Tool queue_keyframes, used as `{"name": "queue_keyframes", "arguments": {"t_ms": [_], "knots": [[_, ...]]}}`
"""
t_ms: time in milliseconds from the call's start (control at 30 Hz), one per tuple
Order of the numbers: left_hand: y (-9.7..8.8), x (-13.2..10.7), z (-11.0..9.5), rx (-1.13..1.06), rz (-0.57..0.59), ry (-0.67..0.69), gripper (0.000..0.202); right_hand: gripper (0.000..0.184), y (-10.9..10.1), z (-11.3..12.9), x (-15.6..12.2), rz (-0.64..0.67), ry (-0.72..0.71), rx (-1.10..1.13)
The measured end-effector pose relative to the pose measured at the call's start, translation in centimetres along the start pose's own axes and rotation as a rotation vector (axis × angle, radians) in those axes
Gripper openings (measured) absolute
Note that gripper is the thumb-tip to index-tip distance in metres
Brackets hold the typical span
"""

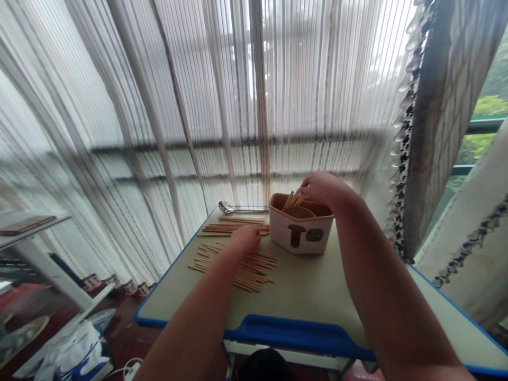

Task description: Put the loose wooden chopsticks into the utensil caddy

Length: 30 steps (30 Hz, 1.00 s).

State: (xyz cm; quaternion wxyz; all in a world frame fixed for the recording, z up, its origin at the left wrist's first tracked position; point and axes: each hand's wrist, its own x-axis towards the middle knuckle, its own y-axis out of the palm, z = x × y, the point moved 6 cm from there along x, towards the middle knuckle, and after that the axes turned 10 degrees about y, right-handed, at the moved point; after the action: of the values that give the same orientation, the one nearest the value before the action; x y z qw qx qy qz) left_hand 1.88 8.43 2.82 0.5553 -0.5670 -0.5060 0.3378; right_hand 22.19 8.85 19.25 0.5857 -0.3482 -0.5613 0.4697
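Note:
My right hand (319,188) is closed on a few wooden chopsticks (292,200) whose ends dip into a brown and white holder box (301,233). My left hand (245,238) rests palm down on a spread of loose chopsticks (238,264) on the table (301,288); its fingers look curled over them. A second bundle of chopsticks (238,226) lies just behind that hand. A metal spoon (234,208) lies at the table's far edge, left of the box.
The table has a blue rim (293,333). Striped sheer curtains (222,106) hang right behind it, a darker curtain (436,132) at right. Shelves (32,227) and bags (75,349) stand on the floor at left.

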Motion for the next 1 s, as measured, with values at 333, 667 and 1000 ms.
{"name": "queue_keyframes", "arguments": {"t_ms": [333,667,1000], "knots": [[0.4,-1.4,-0.9,-0.075,0.247,0.165,0.031,0.040,-2.9,-0.3,-2.0,-0.176,-0.073,0.149],[-0.3,-1.8,-1.0,0.051,0.199,0.094,0.020,0.039,-2.9,0.6,-2.1,-0.121,-0.104,0.184],[-0.8,-1.8,-1.7,-0.006,0.172,0.239,0.019,0.033,-1.8,2.3,-2.7,0.043,-0.249,0.247]]}}
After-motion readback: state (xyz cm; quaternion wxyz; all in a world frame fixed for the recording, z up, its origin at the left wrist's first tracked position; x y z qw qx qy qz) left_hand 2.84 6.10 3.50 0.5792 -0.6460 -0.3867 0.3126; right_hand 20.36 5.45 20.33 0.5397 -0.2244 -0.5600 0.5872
